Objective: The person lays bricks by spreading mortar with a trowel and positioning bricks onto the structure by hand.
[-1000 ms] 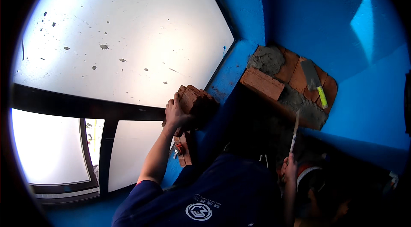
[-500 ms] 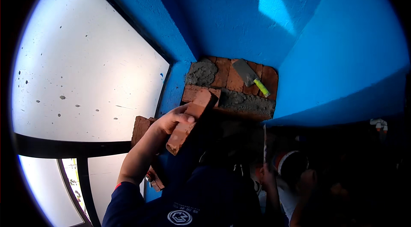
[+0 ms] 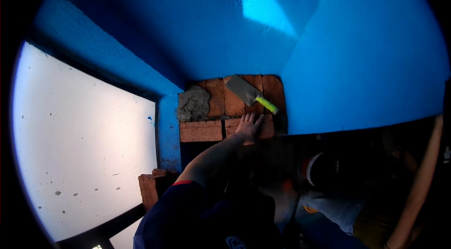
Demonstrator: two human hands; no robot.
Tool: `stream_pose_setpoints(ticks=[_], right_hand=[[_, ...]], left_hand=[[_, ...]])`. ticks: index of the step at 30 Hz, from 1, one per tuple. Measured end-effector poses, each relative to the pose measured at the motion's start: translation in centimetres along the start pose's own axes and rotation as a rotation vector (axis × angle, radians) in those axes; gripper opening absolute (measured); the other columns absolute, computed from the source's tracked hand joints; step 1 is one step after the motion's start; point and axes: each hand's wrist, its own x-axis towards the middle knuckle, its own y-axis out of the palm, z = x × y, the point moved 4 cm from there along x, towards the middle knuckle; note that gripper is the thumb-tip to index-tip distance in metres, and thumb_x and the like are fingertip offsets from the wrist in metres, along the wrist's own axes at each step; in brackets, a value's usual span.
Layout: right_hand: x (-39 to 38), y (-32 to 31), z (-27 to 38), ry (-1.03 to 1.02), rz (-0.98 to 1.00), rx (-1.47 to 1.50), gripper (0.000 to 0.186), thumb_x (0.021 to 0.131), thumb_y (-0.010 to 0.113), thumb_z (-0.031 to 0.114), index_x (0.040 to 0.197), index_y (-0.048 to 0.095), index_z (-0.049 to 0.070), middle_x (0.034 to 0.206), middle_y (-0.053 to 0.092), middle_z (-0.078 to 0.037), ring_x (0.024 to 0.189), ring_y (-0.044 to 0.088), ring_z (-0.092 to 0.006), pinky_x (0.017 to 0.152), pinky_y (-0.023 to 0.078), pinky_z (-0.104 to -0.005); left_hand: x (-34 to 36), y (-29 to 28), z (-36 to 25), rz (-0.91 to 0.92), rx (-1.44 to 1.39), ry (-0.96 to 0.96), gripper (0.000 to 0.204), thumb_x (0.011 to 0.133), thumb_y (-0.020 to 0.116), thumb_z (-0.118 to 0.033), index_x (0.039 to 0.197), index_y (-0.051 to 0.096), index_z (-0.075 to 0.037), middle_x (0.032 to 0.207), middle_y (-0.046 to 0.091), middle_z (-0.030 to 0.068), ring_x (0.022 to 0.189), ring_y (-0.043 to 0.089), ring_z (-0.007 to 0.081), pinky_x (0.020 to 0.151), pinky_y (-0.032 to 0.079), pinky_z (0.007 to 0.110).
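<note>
My left hand (image 3: 250, 128) lies on a red brick (image 3: 232, 127) along the near edge of the brickwork, with its fingers spread over the top. To its left another brick (image 3: 201, 131) sits in the same row, parted from it by a narrow dark joint. A bricklayer's trowel (image 3: 243, 90) with a yellow-green handle rests on the bricks just beyond my fingers. Grey mortar (image 3: 194, 103) is heaped on the far left of the brickwork. My right hand cannot be made out in the dark lower area.
Blue walls (image 3: 361, 70) enclose the brickwork behind and to the right. A white, mortar-spattered panel (image 3: 94, 145) stands at left. Loose bricks (image 3: 152, 188) are stacked by my left arm. Another person's arm (image 3: 420, 188) reaches up at the right, near a dark round container (image 3: 323, 168).
My left hand has carried the brick forward and right, set it on the mortar strip beside the other brick, and spread its fingers on it. The view has shifted.
</note>
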Motion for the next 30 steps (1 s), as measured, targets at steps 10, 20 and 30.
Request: stream_pose_setpoints(ticks=[10,20,30], right_hand=[[-5.1,3.6,-1.9,0.110,-0.034,0.126,0.037,0.100,0.038,0.036,0.076,0.044,0.009,0.058,0.033,-0.003,0.048,0.032,-0.0157,0.049,0.029,-0.0356],[-3.4,7.5,-7.0,-0.094,-0.149,0.048,0.035,0.099,0.041,0.036,0.083,0.052,0.008,0.055,0.034,-0.002,0.046,0.032,-0.0154,0.047,0.027,-0.0372],[-0.9,9.9,12.4,-0.755,-0.684,-0.199,0.041,0.098,0.042,0.042,0.098,0.054,0.003,0.062,0.046,-0.008,0.055,0.046,-0.0207,0.054,0.035,-0.0362]], left_hand=[[1.0,1.5,2.7,-0.019,-0.030,-0.013,0.113,0.070,0.072,-0.050,0.149,-0.001,-0.017,0.144,0.020,0.0280,0.132,0.021,0.0462,0.110,0.016,0.053],[0.4,0.8,4.1,0.022,-0.141,0.091,0.102,0.076,0.068,-0.046,0.149,0.004,-0.014,0.148,0.021,0.0206,0.135,0.023,0.0419,0.111,0.021,0.050],[-3.2,2.2,12.4,0.062,-0.066,0.113,0.071,0.094,0.050,-0.034,0.149,0.010,-0.015,0.151,0.024,0.0089,0.140,0.019,0.0280,0.114,0.015,0.047]])
